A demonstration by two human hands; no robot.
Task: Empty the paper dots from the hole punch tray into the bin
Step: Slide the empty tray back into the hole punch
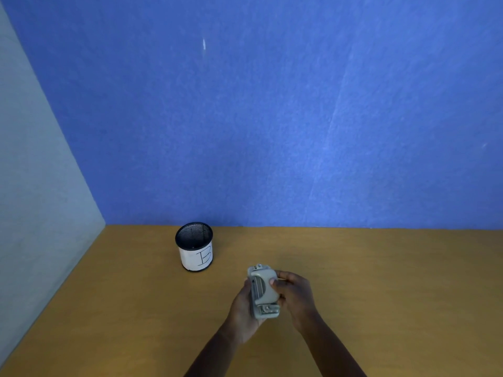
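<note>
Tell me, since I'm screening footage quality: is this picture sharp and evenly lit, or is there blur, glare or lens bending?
Head view: soft, even light, no harsh glare; wide-angle bending slants the side wall; the hole punch and the bin look slightly soft, fine detail lost; only faint shadow beneath the hands on the desk.

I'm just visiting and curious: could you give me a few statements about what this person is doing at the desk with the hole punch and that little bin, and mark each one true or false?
1. Both hands hold the hole punch. True: the left hand cups it from below and the right hand grips its side.
2. The hole punch is directly over the bin. False: it is nearer the person and to the right of the bin.
3. The bin stands upright on the wooden desk near the blue wall. True.
4. The bin is tipped on its side. False: its open mesh top faces up.
5. The bin carries a white label with a handwritten mark. True.
</note>
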